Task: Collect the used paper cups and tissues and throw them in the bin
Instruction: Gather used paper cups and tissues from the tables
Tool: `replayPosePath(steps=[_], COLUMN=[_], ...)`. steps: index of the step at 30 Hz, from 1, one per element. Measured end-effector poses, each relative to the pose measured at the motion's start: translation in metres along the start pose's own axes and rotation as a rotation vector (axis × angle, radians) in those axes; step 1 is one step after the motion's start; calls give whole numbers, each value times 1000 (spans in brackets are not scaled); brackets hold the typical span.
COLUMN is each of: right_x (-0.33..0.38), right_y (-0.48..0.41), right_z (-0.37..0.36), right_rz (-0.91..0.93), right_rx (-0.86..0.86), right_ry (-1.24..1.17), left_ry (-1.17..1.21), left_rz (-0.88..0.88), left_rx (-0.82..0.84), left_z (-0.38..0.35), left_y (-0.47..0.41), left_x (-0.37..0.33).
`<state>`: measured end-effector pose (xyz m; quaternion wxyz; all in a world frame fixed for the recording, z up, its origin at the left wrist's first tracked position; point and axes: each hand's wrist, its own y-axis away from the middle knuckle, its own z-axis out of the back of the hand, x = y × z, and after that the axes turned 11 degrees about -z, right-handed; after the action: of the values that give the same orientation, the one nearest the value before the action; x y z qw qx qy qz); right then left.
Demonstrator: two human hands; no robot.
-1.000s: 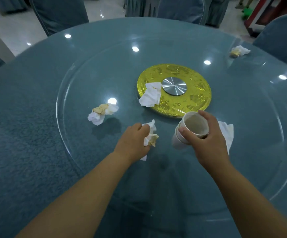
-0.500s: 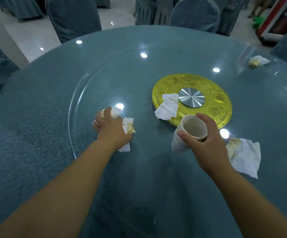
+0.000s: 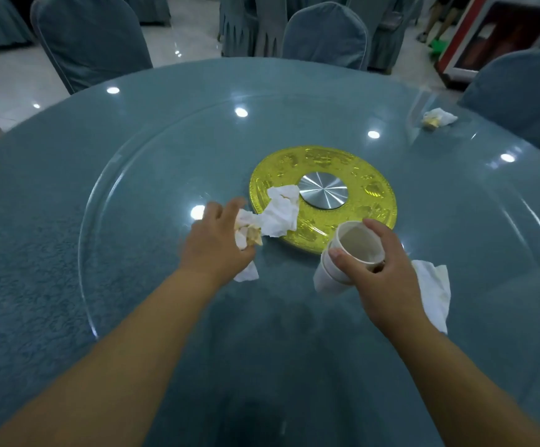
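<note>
My left hand [image 3: 215, 241] holds a bunch of stained, crumpled tissues [image 3: 246, 232] and reaches toward a white tissue [image 3: 281, 211] lying on the left edge of the gold disc [image 3: 375, 175]. Whether my fingers touch that tissue I cannot tell. My right hand [image 3: 378, 269] grips a stack of white paper cups [image 3: 342, 256], tilted with the mouth toward me. A flat stained tissue [image 3: 434, 288] lies on the glass just right of my right hand. Another crumpled tissue [image 3: 438, 118] sits at the far right of the table. No bin is in view.
A round glass turntable [image 3: 126, 175] lies on the blue table [image 3: 20, 221], with the gold disc and its metal hub [image 3: 323, 194] at the centre. Blue-covered chairs [image 3: 91, 40] stand around the far side. A red cabinet [image 3: 494, 33] stands at the back right.
My left hand picked up the second stained tissue at the left and moved right, toward the tissue on the gold disc. My right hand kept the cups in about the same place.
</note>
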<state>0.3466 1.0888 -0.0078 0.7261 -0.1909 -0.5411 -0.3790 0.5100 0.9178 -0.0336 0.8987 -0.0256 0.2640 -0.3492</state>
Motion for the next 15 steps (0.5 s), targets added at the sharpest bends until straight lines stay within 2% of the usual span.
replayPosePath(steps=[2,6,10,12,15], right_x=[3,2,-5,-10,-17], right_y=[-5,-16,-25,-27,-24], right_z=[10,33,52,58,62], right_rz=[12,33,47,41,31], right_rx=[-33,-98,-132,-141,-145], right_ry=[-7,-8,16,14,-7], left_ry=[-19,-144,-214,-252,-286], left_rz=[-42,-99,9,36,7], left_rx=[66,308,516,527,442], left_z=[-4,-30,-60,-69,-75], left_y=[-18,-52,-70,-73,-66], left_x=[-23,-54,-53,-52,-56])
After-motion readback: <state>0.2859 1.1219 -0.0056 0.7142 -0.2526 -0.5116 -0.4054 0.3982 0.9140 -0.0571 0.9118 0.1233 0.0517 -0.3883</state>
